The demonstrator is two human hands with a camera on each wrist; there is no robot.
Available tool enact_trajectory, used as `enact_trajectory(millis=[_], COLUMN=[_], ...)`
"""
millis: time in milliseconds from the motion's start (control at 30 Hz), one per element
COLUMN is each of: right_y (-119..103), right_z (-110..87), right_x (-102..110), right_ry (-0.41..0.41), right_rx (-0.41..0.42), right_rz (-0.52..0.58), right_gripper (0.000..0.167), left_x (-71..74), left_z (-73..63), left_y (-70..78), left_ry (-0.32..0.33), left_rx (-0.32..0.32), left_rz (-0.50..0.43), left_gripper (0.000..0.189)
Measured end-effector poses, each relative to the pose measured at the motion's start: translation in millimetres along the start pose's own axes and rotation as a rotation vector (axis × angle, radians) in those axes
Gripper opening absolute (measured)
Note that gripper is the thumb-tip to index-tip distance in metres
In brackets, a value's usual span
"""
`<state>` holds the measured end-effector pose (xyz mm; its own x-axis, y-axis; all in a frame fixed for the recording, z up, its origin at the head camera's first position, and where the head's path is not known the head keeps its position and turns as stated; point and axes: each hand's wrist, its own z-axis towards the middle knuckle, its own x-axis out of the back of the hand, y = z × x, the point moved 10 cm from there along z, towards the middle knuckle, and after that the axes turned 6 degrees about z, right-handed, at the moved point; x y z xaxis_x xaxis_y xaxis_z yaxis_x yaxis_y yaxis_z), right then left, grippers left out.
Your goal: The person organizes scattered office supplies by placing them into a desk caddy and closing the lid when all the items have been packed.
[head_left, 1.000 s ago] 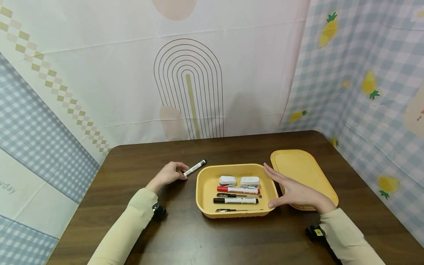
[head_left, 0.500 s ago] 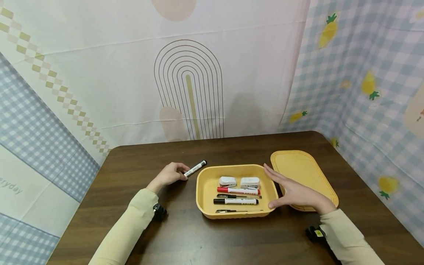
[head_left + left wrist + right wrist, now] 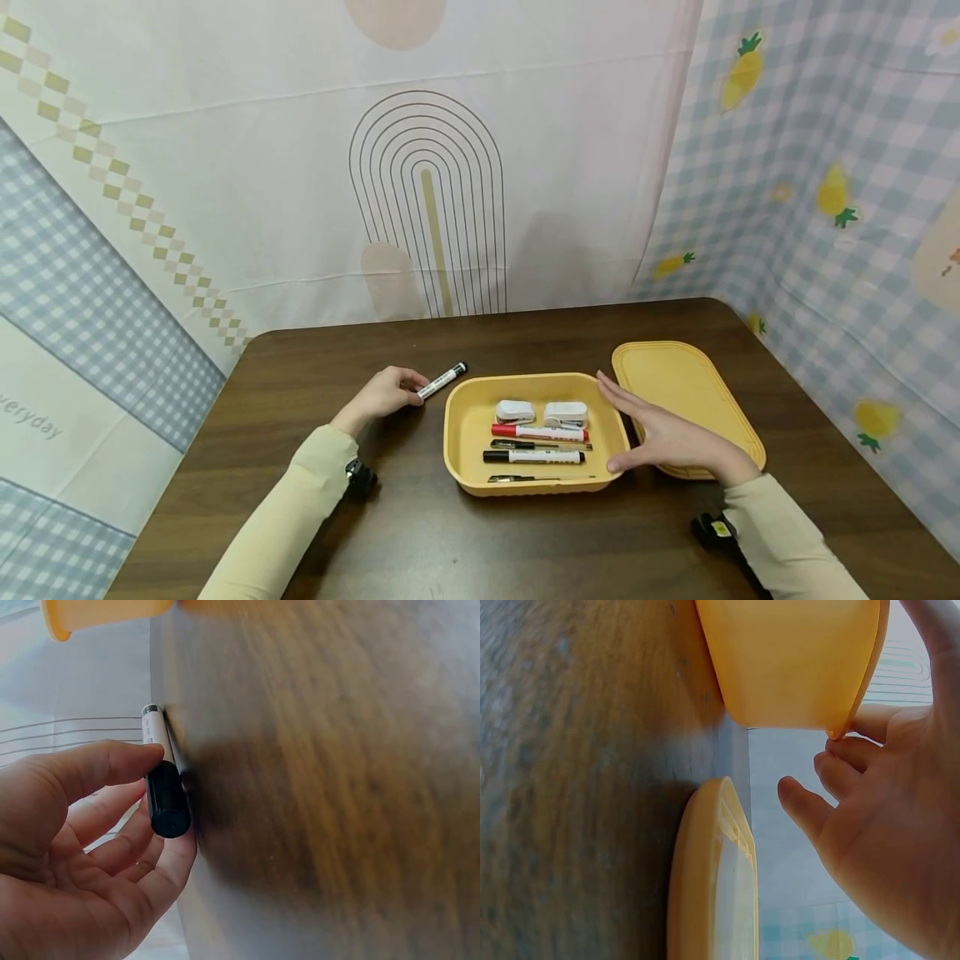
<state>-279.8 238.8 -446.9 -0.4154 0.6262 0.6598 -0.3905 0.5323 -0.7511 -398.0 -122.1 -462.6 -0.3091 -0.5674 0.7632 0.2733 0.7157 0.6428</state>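
Observation:
Between thumb and fingers, my left hand pinches a white marker with black ends, left of the yellow box. The left wrist view shows the marker's black end under the thumb, close over the table. My right hand rests at the box's right end, thumb and index finger spread along the rim. From the right wrist, fingertips show right at the rim, the other fingers loosely bent. Inside the box lie a red-capped marker, a black-capped marker, two thin pens and two small white stapler-like things.
A yellow lid lies on the dark wooden table, right of the box and partly behind the right hand. Patterned cloth hangs behind the table's back edge and along both sides.

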Motion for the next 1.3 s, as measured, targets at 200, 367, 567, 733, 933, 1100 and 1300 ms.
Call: enact_trajectory(millis=[200,367,567,733,933,1100,1300], right_y=[-0.6,0.0,2.6,3.6,3.2,4.2,4.3], right_z=[0.5,0.7,0.6,0.3,-0.6,-0.9,-1.3], right_x=[0.5,0.5,-0.6,-1.0,-0.9,-1.6,-1.9], right_ry=[0.0,-0.003,-0.007,-0.005,-0.004,-0.006,-0.008], right_rx=[0.003,0.002,-0.004,-0.007,-0.013,-0.014,-0.017], right_rz=[0.002,0.007,0.015,0.013,0.026,0.044,0.044], right_gripper=[0.113,0.113,0.112,0.112,0.112,0.113,0.113], left_x=[1.8,2.1,4.1,7.8,15.2,24.4,41.8], left_z=[0.5,0.5,1.0,1.2,0.8,-0.3,-0.8], left_y=[2.1,1.7,-0.6,-2.6,-3.6,-2.5,0.8], left_ry=[-0.002,-0.002,0.01,0.015,0.027,0.043,0.07], left_rx=[-0.011,-0.017,-0.019,-0.014,-0.001,-0.017,-0.032], left_rz=[0.008,0.012,0.027,0.033,0.023,0.031,0.034], left_gripper=[0.023,0.024,0.025,0.025,0.025,0.026,0.029])
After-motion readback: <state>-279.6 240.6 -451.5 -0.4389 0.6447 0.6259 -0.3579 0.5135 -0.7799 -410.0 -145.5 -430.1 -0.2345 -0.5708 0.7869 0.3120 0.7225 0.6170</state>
